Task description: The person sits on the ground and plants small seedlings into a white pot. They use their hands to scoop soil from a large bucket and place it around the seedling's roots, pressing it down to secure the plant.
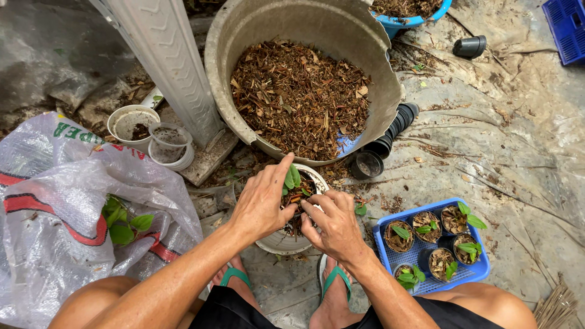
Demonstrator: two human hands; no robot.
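While the large grey tub (244, 36) is seen well stocked with brown bark mulch (298, 97), five potted seedlings are counted in the blue tray (381, 251), and more seedlings are left in the woven sack (55, 201). Between the sandalled feet, the white pot (286, 242) with its green seedling (292, 176) is worked on: mulch is pressed in by the left hand (261, 204) and right hand (335, 226), fingertips close together, so this potting is judged nearly finished.

White pot (286, 242) upright on ground, green seedling (292, 177) in bark, perhaps loose.

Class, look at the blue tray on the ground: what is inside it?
The blue tray holds small pots of brown bark mix, most with green seedlings. The pots' bases and the tray floor beneath them are hidden.
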